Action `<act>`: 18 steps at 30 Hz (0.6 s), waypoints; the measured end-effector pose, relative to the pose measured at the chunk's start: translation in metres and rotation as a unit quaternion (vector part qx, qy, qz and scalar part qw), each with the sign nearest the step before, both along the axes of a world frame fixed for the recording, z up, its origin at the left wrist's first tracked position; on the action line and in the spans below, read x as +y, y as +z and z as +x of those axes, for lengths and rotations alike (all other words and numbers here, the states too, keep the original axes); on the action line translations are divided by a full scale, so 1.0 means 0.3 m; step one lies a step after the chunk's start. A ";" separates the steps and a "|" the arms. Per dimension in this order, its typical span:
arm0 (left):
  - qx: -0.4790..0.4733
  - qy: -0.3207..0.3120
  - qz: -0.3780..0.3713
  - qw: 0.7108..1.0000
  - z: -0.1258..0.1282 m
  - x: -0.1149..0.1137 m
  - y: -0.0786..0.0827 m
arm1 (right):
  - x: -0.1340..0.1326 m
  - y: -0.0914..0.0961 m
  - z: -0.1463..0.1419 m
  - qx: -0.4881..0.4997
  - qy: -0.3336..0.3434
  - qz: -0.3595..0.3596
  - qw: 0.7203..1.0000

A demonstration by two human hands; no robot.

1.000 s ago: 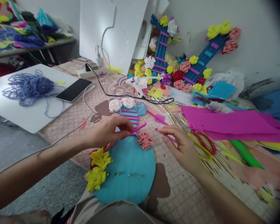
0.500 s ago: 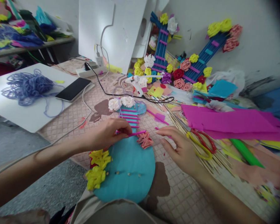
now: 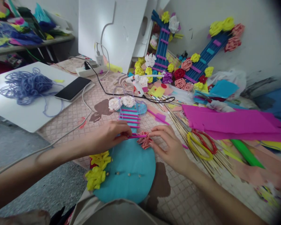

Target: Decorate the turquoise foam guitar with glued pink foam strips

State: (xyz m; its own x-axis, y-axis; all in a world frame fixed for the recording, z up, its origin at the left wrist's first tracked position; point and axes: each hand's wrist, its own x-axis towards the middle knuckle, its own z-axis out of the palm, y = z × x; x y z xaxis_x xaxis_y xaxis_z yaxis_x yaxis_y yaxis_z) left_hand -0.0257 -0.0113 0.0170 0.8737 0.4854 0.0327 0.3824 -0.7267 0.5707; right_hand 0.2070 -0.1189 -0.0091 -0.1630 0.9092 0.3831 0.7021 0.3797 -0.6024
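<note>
A light blue guitar-shaped craft piece [image 3: 131,162] lies before me, with several pink strips [image 3: 130,118] across its neck. My left hand [image 3: 115,132] is closed in a pinch on a thin pink stick [image 3: 138,136], which lies crosswise where neck meets body. By that stick's right end is my right hand [image 3: 167,147], thumb and fingers apart; I cannot tell whether a fingertip touches it. A salmon crepe-paper flower [image 3: 144,141] sits just below the stick, between the hands. Yellow paper flowers [image 3: 96,178] decorate the body's left edge, and white ones [image 3: 127,101] the head.
Behind the guitar lies a white glue gun [image 3: 137,84] with a black cable. Scissors [image 3: 201,145], wooden sticks [image 3: 178,122] and magenta paper [image 3: 229,120] cover the right side. At left are a phone [image 3: 73,88] and purple yarn [image 3: 28,84] on a white board [image 3: 23,117].
My right hand has moved left, up to the right end of the pink stick. My left hand still pinches the stick, which now lies more level.
</note>
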 end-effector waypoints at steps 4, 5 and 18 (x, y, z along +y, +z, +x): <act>-0.012 0.002 0.002 1.000 -0.004 -0.001 -0.010 | 0.022 -0.028 -0.041 -0.018 -0.016 -0.013 1.000; -0.013 0.002 0.003 1.000 -0.004 -0.001 -0.012 | 0.028 -0.036 -0.050 -0.022 -0.018 -0.017 0.999; -0.021 -0.005 0.024 0.999 -0.001 0.000 -0.023 | 0.039 -0.061 -0.104 -0.023 -0.009 -0.039 0.999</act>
State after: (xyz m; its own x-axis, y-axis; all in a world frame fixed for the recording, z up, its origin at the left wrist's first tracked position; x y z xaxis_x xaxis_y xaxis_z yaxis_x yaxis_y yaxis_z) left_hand -0.0259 -0.0114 0.0103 0.8760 0.4734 0.0922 0.3517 -0.7577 0.5497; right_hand 0.1757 -0.1073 -0.0274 -0.1614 0.9387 0.3045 0.7357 0.3201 -0.5969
